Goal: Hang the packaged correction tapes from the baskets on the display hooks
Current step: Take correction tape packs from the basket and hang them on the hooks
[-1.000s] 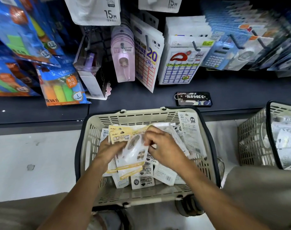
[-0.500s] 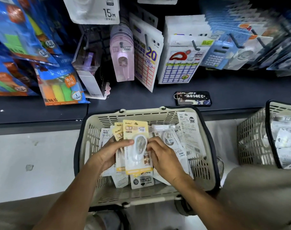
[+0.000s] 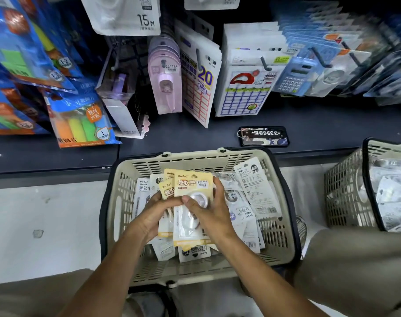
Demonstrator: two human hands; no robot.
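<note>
Gathering yellow carded correction-tape packs [image 3: 192,186] over the middle of the beige slatted plastic basket [image 3: 284,227]. Left hand [image 3: 155,217] curled under the fanned stack, right hand [image 3: 209,210] pinching the front pack. Probably squaring hang-holes for hooking together.

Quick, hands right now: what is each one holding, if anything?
Left hand: grips the stack of yellow packs from the left, over the basket.
Right hand: pinches the front yellow pack, thumb on its clear bubble.
</note>
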